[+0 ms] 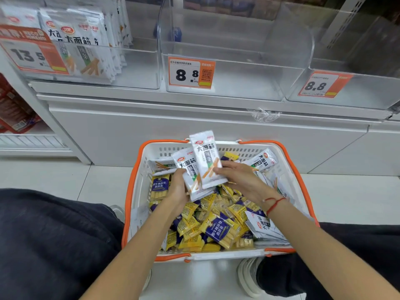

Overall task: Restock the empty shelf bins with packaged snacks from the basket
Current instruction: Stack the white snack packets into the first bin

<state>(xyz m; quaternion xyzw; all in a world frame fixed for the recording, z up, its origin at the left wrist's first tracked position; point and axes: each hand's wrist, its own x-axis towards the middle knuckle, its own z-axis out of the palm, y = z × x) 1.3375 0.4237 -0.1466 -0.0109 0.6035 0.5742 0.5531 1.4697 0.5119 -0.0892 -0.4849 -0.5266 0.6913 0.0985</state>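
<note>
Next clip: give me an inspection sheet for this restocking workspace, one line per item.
Surface: pale tiled floor; basket stands on it.
Job's things: two white packets lifted over the basket; yellow-and-purple packets fill it; middle bin and right bin empty; left bin part filled.
Clutter: crumpled clear wrap on the shelf ledge.
Grippers: left hand and right hand both hold the white packets.
Cables: nothing seen.
Surroundings: price tags; red packs lower left.
</note>
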